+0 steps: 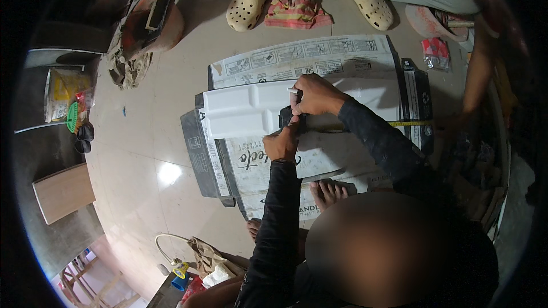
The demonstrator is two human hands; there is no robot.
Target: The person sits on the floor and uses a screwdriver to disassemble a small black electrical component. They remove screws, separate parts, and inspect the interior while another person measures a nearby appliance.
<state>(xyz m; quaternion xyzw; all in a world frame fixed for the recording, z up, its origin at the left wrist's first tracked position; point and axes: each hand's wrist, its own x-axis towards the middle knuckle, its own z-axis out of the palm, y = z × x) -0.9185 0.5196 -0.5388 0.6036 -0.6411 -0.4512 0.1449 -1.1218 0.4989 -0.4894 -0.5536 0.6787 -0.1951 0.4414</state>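
A white moulded panel [237,104] with raised ribs lies on flattened printed cardboard [319,157]. My left hand [281,144] is closed on a black tape measure [292,117] at the panel's middle, thumb and fingers bent round it. From there the yellow blade [411,123] runs right, under my right forearm, to the cardboard's right edge. Just above the left hand, my right hand [319,96] grips a slim white pen-like stick [293,90]. Its fingertips come close to the tape measure; whether they touch it is hard to tell.
Another person's feet in cream clogs [246,11] stand at the far side, beside a striped cloth cap [298,9]. A tub [171,25] sits far left, a wooden board [64,193] at left. A small red packet [435,54] lies far right. My bare foot [329,193] rests on the cardboard.
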